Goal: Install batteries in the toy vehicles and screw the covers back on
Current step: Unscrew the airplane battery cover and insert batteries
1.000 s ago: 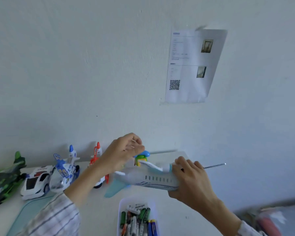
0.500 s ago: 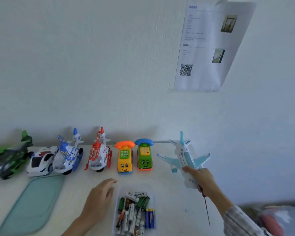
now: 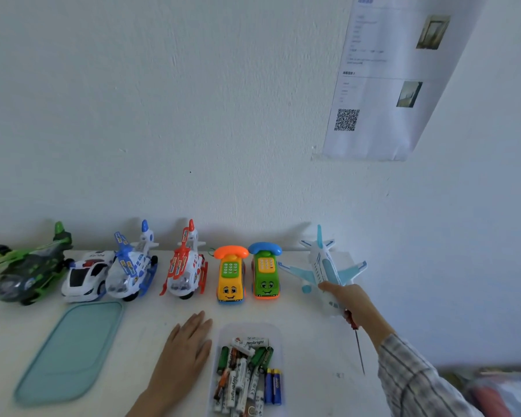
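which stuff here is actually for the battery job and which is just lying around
For the job:
toy plane, held by right hand
screwdriver
tub of batteries
other toy vehicles in the row

Just lying about:
teal lid
paper on wall

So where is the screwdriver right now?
In the head view it is at the table's right end, in the right hand together with the blue-and-white airplane's nose; the screwdriver's shaft points toward the camera.
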A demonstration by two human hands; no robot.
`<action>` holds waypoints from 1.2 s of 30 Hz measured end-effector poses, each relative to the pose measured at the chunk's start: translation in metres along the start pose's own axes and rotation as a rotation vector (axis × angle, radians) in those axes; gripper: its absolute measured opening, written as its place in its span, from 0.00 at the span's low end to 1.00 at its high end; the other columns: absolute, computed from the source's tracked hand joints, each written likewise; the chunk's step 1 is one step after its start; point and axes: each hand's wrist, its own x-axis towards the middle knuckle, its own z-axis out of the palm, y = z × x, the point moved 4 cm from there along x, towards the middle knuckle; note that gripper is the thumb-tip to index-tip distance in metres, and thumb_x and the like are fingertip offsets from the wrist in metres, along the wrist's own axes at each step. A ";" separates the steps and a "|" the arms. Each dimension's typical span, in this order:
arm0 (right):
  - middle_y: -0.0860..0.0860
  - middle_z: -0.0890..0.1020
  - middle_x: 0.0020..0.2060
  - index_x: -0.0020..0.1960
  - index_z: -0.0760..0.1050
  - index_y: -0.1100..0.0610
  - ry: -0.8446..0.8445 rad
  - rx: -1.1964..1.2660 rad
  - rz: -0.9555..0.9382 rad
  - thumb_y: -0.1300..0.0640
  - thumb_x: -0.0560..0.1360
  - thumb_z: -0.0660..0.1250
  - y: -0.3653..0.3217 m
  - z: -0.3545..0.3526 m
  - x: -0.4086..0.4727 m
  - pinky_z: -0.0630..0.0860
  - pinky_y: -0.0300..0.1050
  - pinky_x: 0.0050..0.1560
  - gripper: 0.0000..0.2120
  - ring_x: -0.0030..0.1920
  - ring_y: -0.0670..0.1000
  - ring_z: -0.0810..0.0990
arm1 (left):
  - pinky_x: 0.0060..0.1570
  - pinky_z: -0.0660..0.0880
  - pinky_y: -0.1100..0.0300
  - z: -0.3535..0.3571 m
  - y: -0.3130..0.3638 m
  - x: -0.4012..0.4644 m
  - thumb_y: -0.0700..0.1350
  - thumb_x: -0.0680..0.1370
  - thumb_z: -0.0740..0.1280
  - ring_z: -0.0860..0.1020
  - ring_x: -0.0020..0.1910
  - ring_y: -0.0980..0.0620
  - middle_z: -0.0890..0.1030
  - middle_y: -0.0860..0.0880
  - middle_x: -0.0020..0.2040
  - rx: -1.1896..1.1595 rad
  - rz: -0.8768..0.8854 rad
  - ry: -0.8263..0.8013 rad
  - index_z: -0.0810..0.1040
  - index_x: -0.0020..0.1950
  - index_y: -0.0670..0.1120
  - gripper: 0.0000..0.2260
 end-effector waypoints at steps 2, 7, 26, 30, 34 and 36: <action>0.54 0.76 0.34 0.61 0.72 0.62 -0.007 0.003 0.012 0.42 0.69 0.72 0.002 -0.001 0.001 0.65 0.35 0.22 0.30 0.23 0.46 0.65 | 0.71 0.41 0.62 0.000 0.000 0.000 0.64 0.71 0.35 0.45 0.72 0.66 0.53 0.56 0.78 0.000 0.003 0.001 0.58 0.77 0.52 0.38; 0.52 0.75 0.33 0.60 0.72 0.60 -0.003 -0.063 -0.008 0.39 0.71 0.69 0.001 -0.001 -0.013 0.65 0.35 0.22 0.29 0.24 0.46 0.67 | 0.71 0.40 0.63 0.001 -0.002 0.000 0.64 0.71 0.35 0.45 0.71 0.66 0.52 0.56 0.78 -0.007 0.002 -0.010 0.57 0.77 0.53 0.38; 0.53 0.76 0.41 0.45 0.69 0.56 -0.074 -0.118 -0.435 0.59 0.68 0.76 -0.012 0.123 -0.139 0.70 0.38 0.33 0.15 0.35 0.50 0.72 | 0.72 0.40 0.61 -0.003 0.002 -0.006 0.62 0.73 0.36 0.50 0.77 0.58 0.54 0.53 0.78 -0.050 0.026 -0.008 0.59 0.77 0.51 0.36; 0.48 0.74 0.48 0.56 0.73 0.55 -0.032 -0.278 -0.533 0.53 0.72 0.72 -0.010 0.123 -0.145 0.68 0.31 0.37 0.15 0.43 0.44 0.74 | 0.72 0.40 0.60 -0.005 0.002 -0.006 0.62 0.72 0.35 0.50 0.77 0.57 0.54 0.52 0.78 -0.057 0.040 -0.018 0.58 0.77 0.51 0.37; 0.43 0.74 0.50 0.54 0.76 0.53 0.194 -0.157 -0.625 0.56 0.76 0.68 0.004 0.104 -0.152 0.68 0.28 0.45 0.07 0.50 0.45 0.75 | 0.72 0.38 0.60 -0.008 0.001 -0.010 0.63 0.72 0.35 0.47 0.77 0.58 0.51 0.53 0.79 -0.062 0.057 -0.066 0.56 0.78 0.52 0.37; 0.42 0.75 0.54 0.57 0.75 0.52 0.166 -0.108 -0.566 0.58 0.76 0.67 0.021 0.103 -0.149 0.68 0.32 0.53 0.10 0.56 0.46 0.75 | 0.72 0.39 0.59 -0.013 0.001 -0.013 0.63 0.77 0.44 0.48 0.77 0.57 0.52 0.53 0.79 -0.122 0.057 -0.123 0.58 0.77 0.52 0.30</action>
